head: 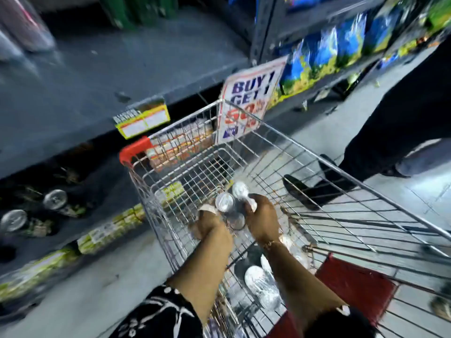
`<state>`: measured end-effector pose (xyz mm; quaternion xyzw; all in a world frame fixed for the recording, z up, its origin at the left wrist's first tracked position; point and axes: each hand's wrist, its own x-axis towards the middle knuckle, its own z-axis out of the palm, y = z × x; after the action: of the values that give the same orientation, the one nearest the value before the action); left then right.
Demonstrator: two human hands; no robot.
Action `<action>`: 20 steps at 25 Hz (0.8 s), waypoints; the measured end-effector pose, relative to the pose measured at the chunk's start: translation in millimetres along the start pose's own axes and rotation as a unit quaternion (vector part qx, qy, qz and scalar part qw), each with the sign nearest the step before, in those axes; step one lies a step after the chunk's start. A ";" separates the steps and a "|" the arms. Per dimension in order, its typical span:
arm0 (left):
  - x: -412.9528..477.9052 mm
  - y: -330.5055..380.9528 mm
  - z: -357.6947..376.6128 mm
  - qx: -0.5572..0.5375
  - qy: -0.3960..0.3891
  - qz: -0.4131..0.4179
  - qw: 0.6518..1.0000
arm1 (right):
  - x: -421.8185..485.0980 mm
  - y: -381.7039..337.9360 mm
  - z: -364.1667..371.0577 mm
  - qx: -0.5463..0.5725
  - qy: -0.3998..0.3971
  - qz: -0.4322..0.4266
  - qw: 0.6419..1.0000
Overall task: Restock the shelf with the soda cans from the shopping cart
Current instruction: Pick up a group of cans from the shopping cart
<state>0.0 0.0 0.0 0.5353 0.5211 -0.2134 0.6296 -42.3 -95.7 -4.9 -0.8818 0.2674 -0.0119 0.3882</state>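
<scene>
Both my hands reach down into the wire shopping cart (317, 164). My left hand (207, 224) and my right hand (262, 219) close around a cluster of silver-topped soda cans (225, 202) held between them. More cans (262, 284) lie lower in the cart near my forearms. On the dark lower shelf (73, 242) at the left, two soda cans (55, 198) stand with their tops showing. The picture is blurred by motion.
A wide grey shelf board (109, 76) runs above the cart's left side, with a yellow price tag (142, 120) on its edge. A "BUY 1 GET 1" sign (249, 101) hangs by the cart's far end. Another person's dark legs and shoe (307, 191) stand right of the cart. Blue snack bags (327, 52) fill the far shelves.
</scene>
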 end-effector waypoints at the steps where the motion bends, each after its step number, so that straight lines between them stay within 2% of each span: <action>1: 5.7 -4.7 2.4 0.027 -0.024 -0.027 0.999 | 5.0 9.5 9.8 -0.003 -0.023 0.025 0.999; 4: 8.5 -11.2 8.8 0.003 -0.053 -0.068 0.996 | 25.6 15.6 27.3 -0.074 -0.057 0.097 0.991; 6: 9.3 -16.4 11.9 -0.009 -0.063 -0.081 0.995 | 45.2 20.5 37.1 -0.082 -0.062 0.127 0.987; 9: 21.1 -21.4 7.1 0.014 0.003 -0.042 0.999 | 73.8 25.3 40.1 -0.021 -0.137 0.177 0.974; 11: 28.2 -25.0 2.3 0.056 0.060 -0.019 0.996 | 80.5 25.5 35.0 -0.030 -0.171 0.184 0.968; 14: 16.3 -19.1 3.2 0.084 0.057 -0.020 0.995 | 72.0 20.2 17.8 -0.026 -0.146 0.190 0.971; 16: 7.7 -7.1 2.7 0.141 0.035 -0.004 0.989 | 60.4 9.8 3.4 -0.032 -0.125 0.200 0.971; 20: -34.4 32.3 -12.8 0.218 -0.038 0.117 0.968 | 36.5 -33.2 -41.4 -0.008 -0.050 0.194 0.980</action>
<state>8.6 12.4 46.5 0.7085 0.3716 -0.2668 0.5374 -5.2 -122.8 40.1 -0.8156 0.4139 0.1104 0.3889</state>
